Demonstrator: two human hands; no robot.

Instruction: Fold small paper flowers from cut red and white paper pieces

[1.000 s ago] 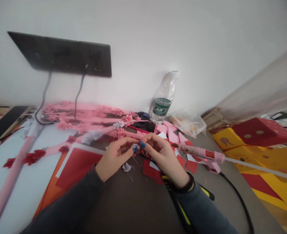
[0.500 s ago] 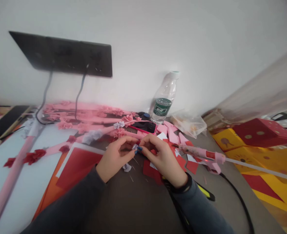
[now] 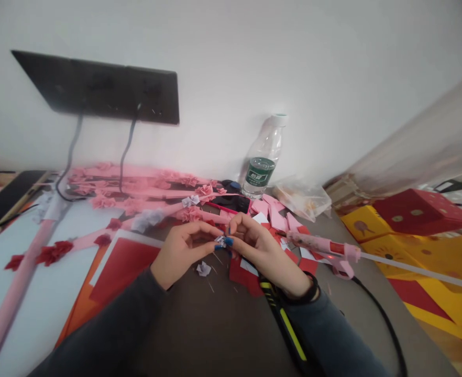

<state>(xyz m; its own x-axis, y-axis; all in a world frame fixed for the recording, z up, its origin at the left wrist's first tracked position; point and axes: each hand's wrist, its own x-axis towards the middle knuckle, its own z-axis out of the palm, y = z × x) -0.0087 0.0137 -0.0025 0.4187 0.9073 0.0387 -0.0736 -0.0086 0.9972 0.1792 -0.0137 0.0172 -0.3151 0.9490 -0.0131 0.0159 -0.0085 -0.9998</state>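
Between my two hands, at the fingertips, is a small white paper flower. My left hand pinches it from the left with thumb and forefinger. From the right, the thumb and fingers of my right hand close on the same flower, hiding much of it. A second white paper flower lies on the table just below my left fingers. Red paper squares lie under my right hand. A black and yellow utility knife rests beside my right forearm.
A pink glue gun with its cable lies on the right. Behind my hands are a phone, a water bottle and a plastic bag. Pink flower-covered strips and a red sheet lie left. Yellow boxes stand far right.
My right wrist has shifted slightly to the right and uncovered more of the utility knife. The fingers of both hands have turned a little around the paper flower, which stays held.
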